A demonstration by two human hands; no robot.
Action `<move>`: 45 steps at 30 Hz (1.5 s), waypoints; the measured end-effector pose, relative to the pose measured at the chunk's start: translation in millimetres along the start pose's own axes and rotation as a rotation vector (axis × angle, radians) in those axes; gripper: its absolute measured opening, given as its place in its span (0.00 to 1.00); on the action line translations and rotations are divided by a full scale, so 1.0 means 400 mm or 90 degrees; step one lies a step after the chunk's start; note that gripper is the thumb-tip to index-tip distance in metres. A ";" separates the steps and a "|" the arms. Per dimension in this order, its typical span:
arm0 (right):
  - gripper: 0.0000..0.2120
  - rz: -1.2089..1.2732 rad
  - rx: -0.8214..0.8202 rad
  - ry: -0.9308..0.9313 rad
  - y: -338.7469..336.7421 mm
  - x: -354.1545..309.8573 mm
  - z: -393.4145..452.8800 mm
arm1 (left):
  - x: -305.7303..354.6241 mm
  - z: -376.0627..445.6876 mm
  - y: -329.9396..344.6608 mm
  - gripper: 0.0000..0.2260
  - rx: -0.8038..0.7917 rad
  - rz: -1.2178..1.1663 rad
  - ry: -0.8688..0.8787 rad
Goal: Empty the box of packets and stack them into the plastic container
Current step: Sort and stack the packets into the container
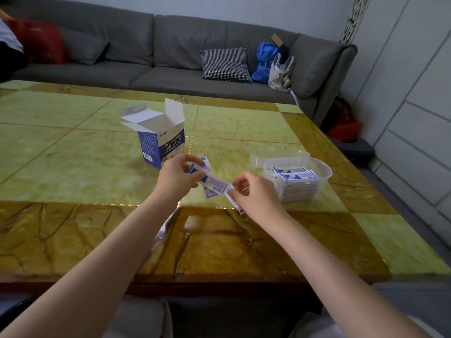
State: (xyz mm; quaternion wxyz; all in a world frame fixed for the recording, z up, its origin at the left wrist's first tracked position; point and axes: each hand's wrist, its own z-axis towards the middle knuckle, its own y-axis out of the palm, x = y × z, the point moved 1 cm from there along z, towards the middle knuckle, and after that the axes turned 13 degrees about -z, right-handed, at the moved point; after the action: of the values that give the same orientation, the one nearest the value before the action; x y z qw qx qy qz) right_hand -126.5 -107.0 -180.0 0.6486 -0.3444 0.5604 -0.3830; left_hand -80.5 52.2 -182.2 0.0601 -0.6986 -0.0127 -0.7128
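A blue and white box (159,142) stands upright on the table (73,142) with its top flaps open. In front of it my left hand (177,175) grips a small bunch of blue and white packets (214,184). My right hand (253,193) pinches the near end of those packets, and one packet sticks out below its fingers. To the right sits a clear plastic container (322,169) holding a stack of packets (296,184). Both hands are just left of the container.
The container's clear lid (278,156) lies behind it. The table's right edge runs close past the container. A grey sofa (146,57) with a checked cushion (225,64), a blue bag and a white bag stands behind the table.
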 end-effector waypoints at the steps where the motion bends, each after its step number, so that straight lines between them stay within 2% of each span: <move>1: 0.10 -0.171 -0.034 -0.041 0.010 0.004 -0.006 | -0.003 0.001 -0.007 0.11 0.013 0.027 0.008; 2: 0.14 -0.307 -0.060 -0.077 0.019 0.005 -0.015 | -0.006 0.001 -0.012 0.14 0.015 0.041 0.006; 4: 0.15 -0.409 -0.062 -0.097 0.031 0.002 -0.029 | -0.011 0.000 -0.015 0.18 0.002 0.048 -0.005; 7: 0.16 -0.344 -0.031 -0.068 0.035 0.005 -0.019 | -0.013 -0.003 -0.003 0.20 -0.035 0.073 -0.018; 11: 0.20 -0.213 -0.041 -0.023 0.029 0.020 -0.008 | -0.012 -0.004 0.006 0.18 -0.042 0.090 -0.014; 14: 0.12 -0.268 -0.014 -0.081 0.037 0.024 -0.012 | -0.015 0.000 0.005 0.16 -0.028 0.100 -0.001; 16: 0.08 -0.243 0.000 -0.092 0.038 0.025 -0.010 | -0.017 0.000 0.003 0.14 -0.028 0.134 0.010; 20: 0.07 -0.054 0.077 -0.019 0.008 0.012 0.007 | -0.014 -0.006 -0.002 0.09 0.006 0.182 0.060; 23: 0.07 0.189 0.081 0.079 -0.019 0.006 0.005 | -0.010 -0.008 0.005 0.06 0.007 0.152 0.047; 27: 0.09 0.455 0.029 0.176 -0.016 -0.009 -0.001 | 0.007 -0.023 0.030 0.04 -0.088 -0.080 -0.115; 29: 0.10 0.484 0.052 0.183 -0.009 -0.014 0.002 | 0.019 -0.036 0.038 0.04 -0.173 -0.188 -0.171; 31: 0.10 0.460 0.070 0.182 -0.003 -0.016 0.004 | 0.023 -0.047 0.039 0.07 -0.226 -0.220 -0.180; 34: 0.10 0.370 0.059 0.139 0.004 -0.017 0.008 | 0.022 -0.051 0.037 0.10 -0.233 -0.184 -0.155; 36: 0.08 0.209 0.075 0.065 0.005 -0.015 0.011 | 0.023 -0.047 0.031 0.10 -0.213 -0.161 -0.144; 39: 0.05 -0.023 0.177 -0.075 -0.016 -0.014 0.014 | 0.023 -0.029 0.012 0.08 -0.162 -0.077 -0.123; 40: 0.09 -0.097 0.199 -0.131 -0.022 -0.016 0.012 | 0.023 -0.025 0.007 0.08 -0.159 -0.031 -0.110; 42: 0.19 -0.229 0.167 -0.216 -0.024 -0.015 0.008 | 0.024 -0.026 0.007 0.08 -0.193 0.019 -0.100; 44: 0.23 -0.324 0.108 -0.236 -0.019 -0.011 0.002 | 0.024 -0.032 0.015 0.07 -0.239 0.023 -0.103; 45: 0.21 -0.356 0.089 -0.231 -0.015 -0.005 -0.001 | 0.024 -0.033 0.019 0.07 -0.244 0.016 -0.105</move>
State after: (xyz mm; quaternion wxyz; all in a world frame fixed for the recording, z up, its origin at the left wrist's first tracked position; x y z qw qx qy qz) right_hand -127.8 -108.0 -173.8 0.6295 -0.5018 0.2922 -0.5162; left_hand -93.1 42.8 -173.6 -0.0663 -0.7533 0.1267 -0.6419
